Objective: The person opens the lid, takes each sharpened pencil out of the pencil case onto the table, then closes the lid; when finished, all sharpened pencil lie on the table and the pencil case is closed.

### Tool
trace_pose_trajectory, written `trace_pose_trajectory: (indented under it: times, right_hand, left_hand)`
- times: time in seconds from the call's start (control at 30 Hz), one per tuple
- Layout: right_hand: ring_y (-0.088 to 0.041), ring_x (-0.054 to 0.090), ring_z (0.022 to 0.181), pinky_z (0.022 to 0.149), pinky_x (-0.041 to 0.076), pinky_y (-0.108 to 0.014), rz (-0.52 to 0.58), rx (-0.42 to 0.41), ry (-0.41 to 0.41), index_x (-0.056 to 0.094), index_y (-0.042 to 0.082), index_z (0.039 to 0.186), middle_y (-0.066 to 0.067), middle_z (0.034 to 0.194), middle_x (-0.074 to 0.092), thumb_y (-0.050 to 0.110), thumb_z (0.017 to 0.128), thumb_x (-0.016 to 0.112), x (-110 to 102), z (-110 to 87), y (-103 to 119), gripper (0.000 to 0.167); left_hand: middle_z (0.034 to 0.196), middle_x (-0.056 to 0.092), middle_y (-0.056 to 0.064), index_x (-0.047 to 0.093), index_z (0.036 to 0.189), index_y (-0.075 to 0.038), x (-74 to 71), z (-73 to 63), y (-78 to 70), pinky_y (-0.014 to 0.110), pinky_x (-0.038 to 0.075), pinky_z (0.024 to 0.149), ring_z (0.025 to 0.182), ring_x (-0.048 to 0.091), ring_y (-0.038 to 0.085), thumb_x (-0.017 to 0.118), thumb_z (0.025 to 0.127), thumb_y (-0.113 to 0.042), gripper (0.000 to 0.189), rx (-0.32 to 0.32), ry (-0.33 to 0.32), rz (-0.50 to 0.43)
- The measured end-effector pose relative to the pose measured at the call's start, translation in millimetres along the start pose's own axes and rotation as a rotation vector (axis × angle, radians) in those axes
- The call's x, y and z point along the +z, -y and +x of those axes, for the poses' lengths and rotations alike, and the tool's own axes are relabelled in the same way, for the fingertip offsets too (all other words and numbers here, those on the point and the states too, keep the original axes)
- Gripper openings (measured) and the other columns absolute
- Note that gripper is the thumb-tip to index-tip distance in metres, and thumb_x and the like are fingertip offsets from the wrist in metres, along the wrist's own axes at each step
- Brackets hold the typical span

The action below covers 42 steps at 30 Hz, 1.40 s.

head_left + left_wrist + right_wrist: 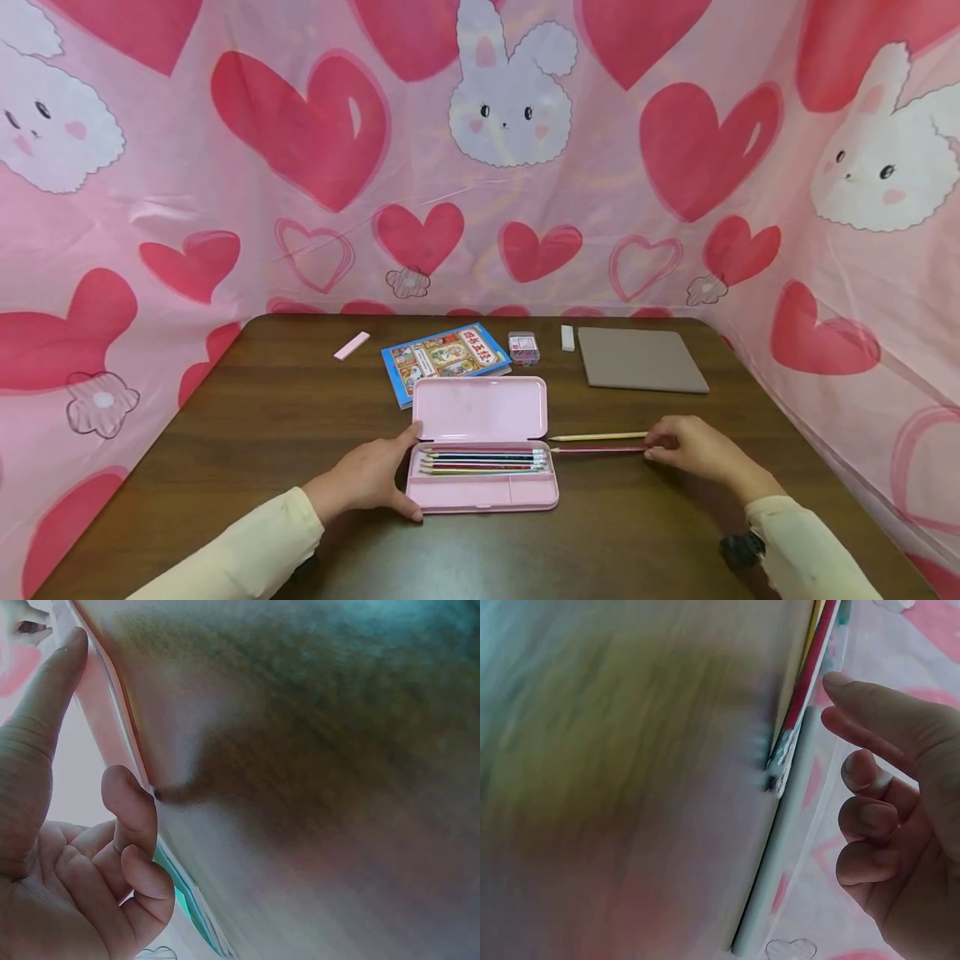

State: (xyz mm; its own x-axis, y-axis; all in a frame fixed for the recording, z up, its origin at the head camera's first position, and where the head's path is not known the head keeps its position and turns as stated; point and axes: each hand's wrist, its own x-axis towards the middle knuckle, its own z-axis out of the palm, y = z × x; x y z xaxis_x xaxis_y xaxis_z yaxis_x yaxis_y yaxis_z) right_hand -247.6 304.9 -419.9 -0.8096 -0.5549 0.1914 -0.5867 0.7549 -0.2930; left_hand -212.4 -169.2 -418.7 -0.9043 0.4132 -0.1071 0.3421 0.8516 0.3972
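A pink pencil case (483,504) lies with its lid raised, several pencils (483,462) in its rear compartment. My left hand (367,471) holds the case's left end, thumb at the front corner and fingers by the hinge side. To the right of the case, a yellow pencil (600,437) and a red pencil (600,450) lie on the table, tips toward the case. My right hand (693,450) is at their far ends. In the right wrist view its thumb and forefinger stand just apart from the red pencil (804,686).
Behind the case lie a blue picture-covered book (450,354), a small clear box (523,348) and a grey-brown flat notebook (641,360). A pink bar (352,345) and a white bar (567,337) lie farther back. Heart-patterned cloth (517,275) surrounds the brown table (247,442).
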Motion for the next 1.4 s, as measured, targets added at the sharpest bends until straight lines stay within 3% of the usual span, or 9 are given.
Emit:
trace_pose_trajectory:
  times: [0.2, 0.53, 1.03, 1.2, 1.4]
  right_hand:
    - [0.004, 0.053, 0.070, 0.061, 0.045, -0.023, 0.016, 0.032, 0.013, 0.070, 0.018, 0.082, 0.011, 0.080, 0.066, 0.027, 0.080, 0.072, 4.7, 10.5, 10.8, 0.009]
    - [0.005, 0.040, 0.058, 0.053, 0.037, -0.017, 0.037, -0.020, 0.024, 0.070, 0.019, 0.083, 0.017, 0.070, 0.057, 0.028, 0.081, 0.070, 18.0, 29.9, 30.1, 0.010]
    - [0.003, 0.043, 0.058, 0.053, 0.036, -0.014, 0.060, -0.194, 0.026, 0.070, 0.021, 0.083, 0.018, 0.067, 0.051, 0.029, 0.081, 0.070, 30.1, 69.5, 72.9, 0.008]
    - [0.005, 0.041, 0.057, 0.051, 0.035, -0.014, 0.082, -0.243, 0.062, 0.070, 0.018, 0.085, 0.016, 0.065, 0.051, 0.026, 0.081, 0.070, 34.4, 79.4, 85.4, 0.009]
    - [0.004, 0.041, 0.057, 0.052, 0.035, -0.014, 0.100, -0.227, 0.137, 0.071, 0.015, 0.089, 0.014, 0.064, 0.051, 0.026, 0.082, 0.070, 41.7, 84.7, 92.7, 0.013]
  left_hand:
    - [0.120, 0.061, 0.015, 0.032, 0.142, -0.004, 0.8, 0.8, 1.0, 0.047, 0.047, 0.084, 0.098, 0.061, 0.030, 0.083, 0.047, -0.059, 0.122, 0.000, -0.007, 0.014]
    - [0.119, 0.060, 0.016, 0.032, 0.142, -0.004, -0.4, 0.2, -1.5, 0.047, 0.047, 0.084, 0.098, 0.061, 0.030, 0.083, 0.047, -0.059, 0.122, -0.006, -0.008, 0.019]
    - [0.121, 0.060, 0.016, 0.033, 0.142, -0.004, 0.1, 0.2, -0.7, 0.047, 0.047, 0.086, 0.099, 0.061, 0.031, 0.083, 0.048, -0.059, 0.120, -0.005, -0.005, 0.019]
    - [0.121, 0.059, 0.017, 0.032, 0.142, -0.004, -0.1, 0.5, -0.8, 0.048, 0.046, 0.086, 0.100, 0.060, 0.031, 0.083, 0.048, -0.059, 0.120, -0.008, -0.007, 0.017]
    - [0.121, 0.059, 0.016, 0.032, 0.142, -0.004, 0.3, 0.6, -0.9, 0.048, 0.047, 0.086, 0.100, 0.060, 0.031, 0.083, 0.048, -0.059, 0.121, -0.005, -0.004, 0.021]
